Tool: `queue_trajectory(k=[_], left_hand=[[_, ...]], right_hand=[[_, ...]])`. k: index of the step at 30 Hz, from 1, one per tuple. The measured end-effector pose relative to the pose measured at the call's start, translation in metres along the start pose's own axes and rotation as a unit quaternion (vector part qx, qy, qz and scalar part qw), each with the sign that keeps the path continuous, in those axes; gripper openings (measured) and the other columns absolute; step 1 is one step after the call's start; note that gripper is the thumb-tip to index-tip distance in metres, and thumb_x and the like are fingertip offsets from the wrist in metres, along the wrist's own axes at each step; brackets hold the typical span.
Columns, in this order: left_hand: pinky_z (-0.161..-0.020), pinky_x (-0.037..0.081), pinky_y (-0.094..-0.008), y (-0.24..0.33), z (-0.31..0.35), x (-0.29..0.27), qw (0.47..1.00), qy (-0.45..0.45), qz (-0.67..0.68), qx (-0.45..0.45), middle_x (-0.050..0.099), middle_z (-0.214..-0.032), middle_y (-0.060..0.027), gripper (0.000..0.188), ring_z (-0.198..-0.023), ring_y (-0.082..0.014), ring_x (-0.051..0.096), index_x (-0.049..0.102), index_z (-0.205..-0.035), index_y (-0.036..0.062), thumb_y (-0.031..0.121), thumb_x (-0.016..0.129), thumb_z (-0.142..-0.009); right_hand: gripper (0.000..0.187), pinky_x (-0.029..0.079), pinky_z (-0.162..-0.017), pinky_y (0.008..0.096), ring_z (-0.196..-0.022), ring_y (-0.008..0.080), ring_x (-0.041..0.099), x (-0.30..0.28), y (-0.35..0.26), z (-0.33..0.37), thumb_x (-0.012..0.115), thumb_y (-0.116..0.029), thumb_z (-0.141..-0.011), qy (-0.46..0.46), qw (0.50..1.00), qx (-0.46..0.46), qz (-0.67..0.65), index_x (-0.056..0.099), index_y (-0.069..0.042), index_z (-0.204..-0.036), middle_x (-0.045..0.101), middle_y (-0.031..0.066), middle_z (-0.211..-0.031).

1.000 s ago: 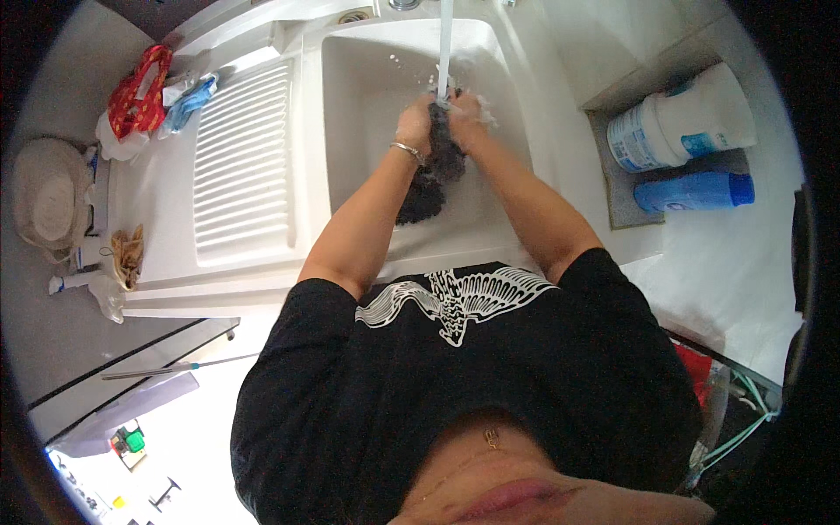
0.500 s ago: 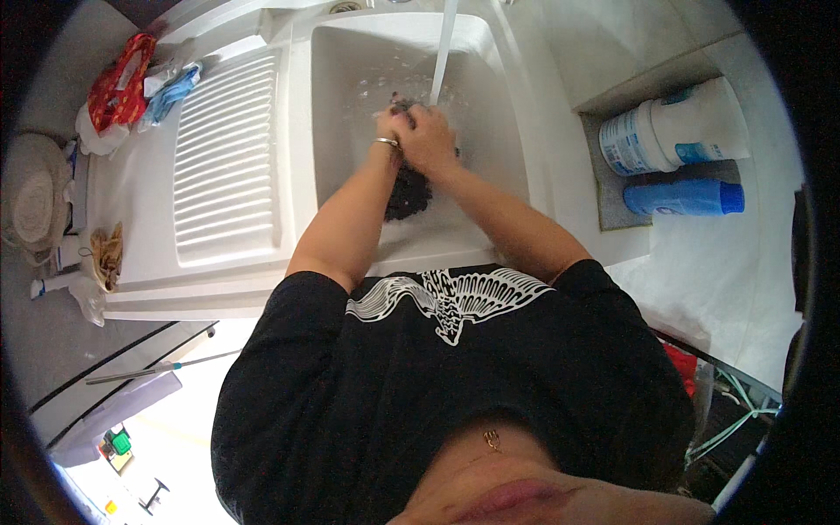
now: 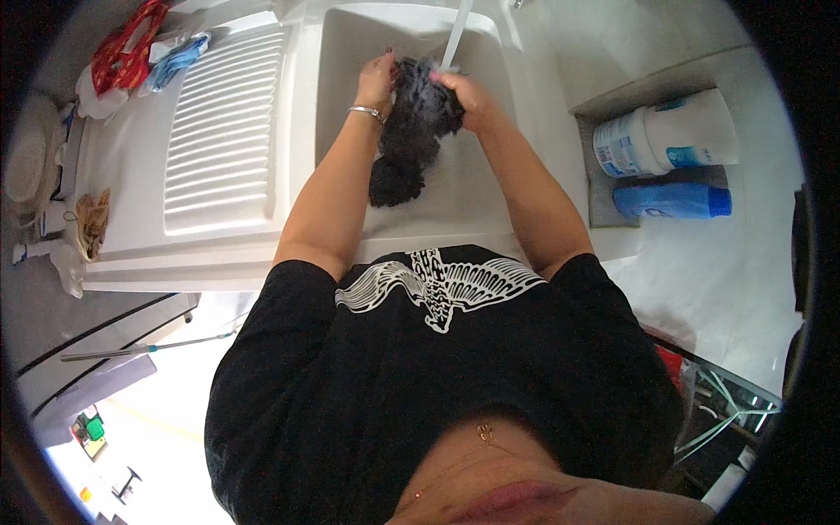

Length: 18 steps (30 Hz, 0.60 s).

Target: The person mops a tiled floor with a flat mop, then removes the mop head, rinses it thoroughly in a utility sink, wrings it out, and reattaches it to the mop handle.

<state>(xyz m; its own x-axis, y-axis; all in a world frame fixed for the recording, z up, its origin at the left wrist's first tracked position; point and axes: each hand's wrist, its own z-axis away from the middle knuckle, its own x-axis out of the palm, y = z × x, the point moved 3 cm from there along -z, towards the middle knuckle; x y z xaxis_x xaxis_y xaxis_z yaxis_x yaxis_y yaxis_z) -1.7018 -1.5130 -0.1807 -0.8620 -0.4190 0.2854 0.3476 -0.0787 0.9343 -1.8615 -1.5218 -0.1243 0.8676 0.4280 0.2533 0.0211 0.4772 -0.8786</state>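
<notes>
A dark, wet cloth (image 3: pixel 418 118) is spread between my hands inside the white sink (image 3: pixel 337 48). My left hand (image 3: pixel 376 83), with a silver bracelet at the wrist, grips the cloth's upper left edge. On the other side, my right hand (image 3: pixel 470 98) holds its upper right edge between thumb and fingers. A stream of water (image 3: pixel 457 35) falls on the top of the cloth, near my right fingertips. The cloth's lower end lies bunched in the basin; I cannot tell what kind of garment or cloth it is.
Left of the sink is a ribbed washboard (image 3: pixel 223 131). Beyond it lie a red patterned bag (image 3: pixel 127 48), a blue cloth (image 3: pixel 178 63) and a brown item (image 3: pixel 93 223). On the right, a white tub (image 3: pixel 626 144) and a blue bottle (image 3: pixel 672 201) sit in a recess.
My hands were pressed together around part of the cloth; now they are apart, holding it stretched between them under the water. Both have moved up slightly, and the view has shifted a little.
</notes>
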Motion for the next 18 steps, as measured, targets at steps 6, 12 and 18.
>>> queue_trajectory(k=[6, 12, 18], left_hand=[[-0.075, 0.046, -0.039, -0.035, 0.033, -0.003, 0.915, -0.11, -0.163, -0.353, 0.06, -0.091, -0.0185, 0.07, -0.091, -0.0276, 0.057, 0.056, -0.094, -0.0066, 0.06, 0.039, -0.08], [-0.097, 0.027, -0.0487, -0.028, 0.085, 0.052, 0.853, -0.234, 0.194, -0.424, 0.035, -0.125, -0.0307, 0.11, -0.117, -0.0409, 0.035, 0.025, -0.128, -0.0081, 0.081, 0.012, -0.065], [-0.093, 0.033, -0.0481, 0.0, 0.043, 0.05, 0.865, -0.145, 0.439, -0.193, 0.044, -0.122, -0.0114, 0.085, -0.111, -0.0301, 0.043, 0.042, -0.121, 0.0063, 0.074, 0.025, -0.073]], right_hand=[[0.028, 0.034, -0.089, 0.0503, -0.101, 0.0264, 0.052, -0.007, -0.044, 0.001, 0.041, -0.028, -0.087, 0.168, 0.958, 0.028, -0.231, 0.055, -0.01, -0.102, 0.057, 0.0069, -0.106], [0.032, 0.029, -0.093, 0.0507, -0.107, 0.0274, 0.048, 0.012, -0.067, 0.045, 0.037, -0.031, -0.087, 0.092, 0.95, -0.107, -0.278, 0.053, -0.011, -0.106, 0.053, 0.0061, -0.113], [0.031, 0.044, -0.077, 0.048, -0.098, 0.0275, 0.053, 0.0, -0.014, 0.076, 0.046, -0.026, -0.083, 0.077, 0.92, -0.042, -0.381, 0.053, -0.004, -0.104, 0.055, 0.0101, -0.108]])
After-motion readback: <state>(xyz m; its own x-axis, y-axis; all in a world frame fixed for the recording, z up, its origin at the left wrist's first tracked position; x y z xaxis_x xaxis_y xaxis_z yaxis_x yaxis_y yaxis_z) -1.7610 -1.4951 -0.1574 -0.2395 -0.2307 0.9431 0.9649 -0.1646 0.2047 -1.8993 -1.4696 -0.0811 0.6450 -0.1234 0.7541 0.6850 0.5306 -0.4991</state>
